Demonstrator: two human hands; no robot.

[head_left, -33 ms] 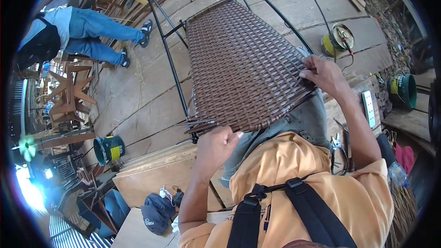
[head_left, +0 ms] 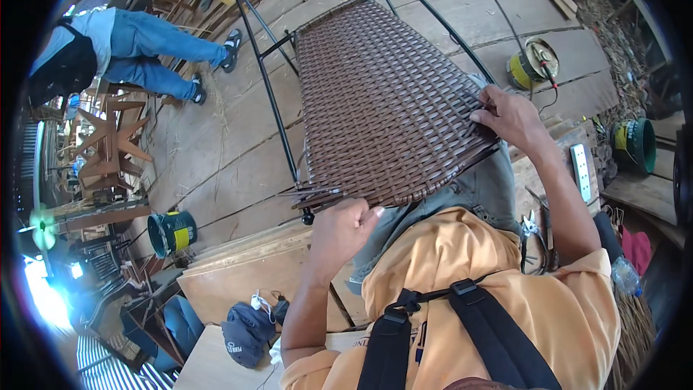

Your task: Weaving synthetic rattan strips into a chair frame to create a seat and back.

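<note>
A green bucket with a yellow label stands on the plank floor at lower left, beside stacked boards. A second green tub with a yellow label sits at the right edge, near the bench. A yellow spool-like can lies on the floor at upper right, a cable running to it. A white oblong power strip lies on the bench at right. No signs or screens show.

One woven brown panel, two green buckets, one yellow spool, one dark cap
</note>
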